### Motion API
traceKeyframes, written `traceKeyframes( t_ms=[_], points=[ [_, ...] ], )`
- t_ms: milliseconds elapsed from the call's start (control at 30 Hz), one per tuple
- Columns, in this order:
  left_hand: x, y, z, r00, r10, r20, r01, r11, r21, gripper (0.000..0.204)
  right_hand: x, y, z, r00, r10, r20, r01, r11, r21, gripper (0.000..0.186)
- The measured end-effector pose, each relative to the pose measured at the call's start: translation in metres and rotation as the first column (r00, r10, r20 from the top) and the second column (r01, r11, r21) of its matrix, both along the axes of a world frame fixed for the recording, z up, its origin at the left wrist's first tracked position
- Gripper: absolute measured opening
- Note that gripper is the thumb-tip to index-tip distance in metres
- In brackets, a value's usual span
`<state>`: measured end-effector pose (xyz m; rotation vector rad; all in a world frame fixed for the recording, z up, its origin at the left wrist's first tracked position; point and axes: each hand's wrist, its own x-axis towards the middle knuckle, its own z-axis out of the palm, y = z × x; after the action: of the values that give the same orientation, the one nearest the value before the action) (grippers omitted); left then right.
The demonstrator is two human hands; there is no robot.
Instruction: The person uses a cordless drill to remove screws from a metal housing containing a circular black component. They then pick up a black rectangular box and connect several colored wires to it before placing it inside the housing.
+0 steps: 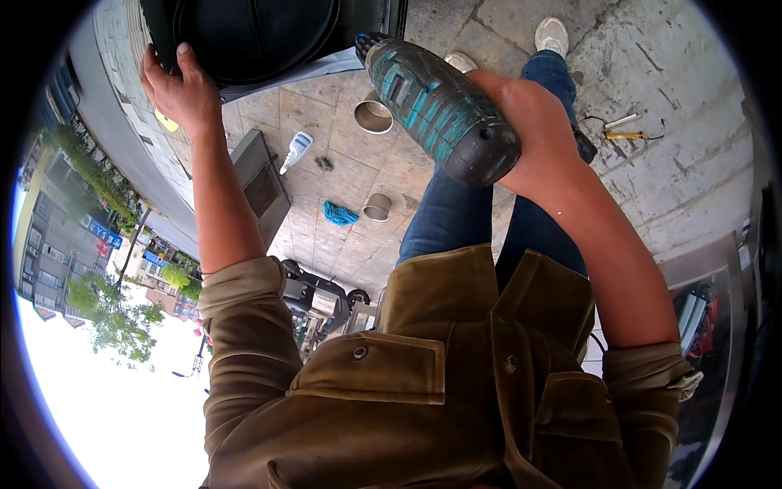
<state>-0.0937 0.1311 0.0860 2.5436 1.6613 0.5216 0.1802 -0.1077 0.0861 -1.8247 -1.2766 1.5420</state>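
Observation:
My right hand point(544, 122) is wrapped round the handle of a cordless drill point(440, 110). The drill is black with worn teal patches, and its chuck points to the upper left, toward a black casing with a large round black disc point(261, 37) at the top of the view. At that casing's left edge, my left hand point(191, 94) holds on with the thumb over the near side; some of its fingers are hidden behind the edge. The chuck is apart from the casing in the picture. Whether a bit is fitted I cannot tell.
On the tiled ground lie two short metal pipe rings point(377, 208), a white bottle point(298, 149) with a nozzle, a bundle of blue cord or cloth point(340, 213) and a grey metal box point(259, 183). Thin yellow-handled tools point(624, 135) lie at the right. A scooter point(326, 297) stands behind.

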Motion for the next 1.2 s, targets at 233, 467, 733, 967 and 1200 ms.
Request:
traceKeyframes(
  t_ms=[233,467,733,967,1200],
  points=[
    [0.013,0.023,-0.034,0.950,-0.214,-0.228,0.245,0.962,0.122,0.051,0.000,0.004,0.001,1.000,0.016,0.016,-0.016,1.000,0.006,0.033],
    [0.013,0.022,-0.032,0.962,-0.189,-0.196,0.208,0.975,0.082,0.048,0.002,0.009,0.001,0.999,0.002,0.042,-0.005,0.997,0.081,0.031],
    [0.017,0.020,-0.029,0.967,-0.197,-0.163,0.209,0.976,0.064,0.045,-0.001,0.010,0.000,0.995,0.053,0.089,-0.063,0.991,0.119,0.033],
    [0.016,0.022,-0.029,0.963,-0.209,-0.169,0.222,0.973,0.060,0.043,0.002,0.009,-0.004,0.995,0.060,0.079,-0.070,0.989,0.134,0.035],
    [0.016,0.022,-0.029,0.963,-0.207,-0.174,0.221,0.973,0.061,0.042,-0.001,0.009,-0.002,0.991,0.089,0.102,-0.102,0.987,0.127,0.035]
  ],
)
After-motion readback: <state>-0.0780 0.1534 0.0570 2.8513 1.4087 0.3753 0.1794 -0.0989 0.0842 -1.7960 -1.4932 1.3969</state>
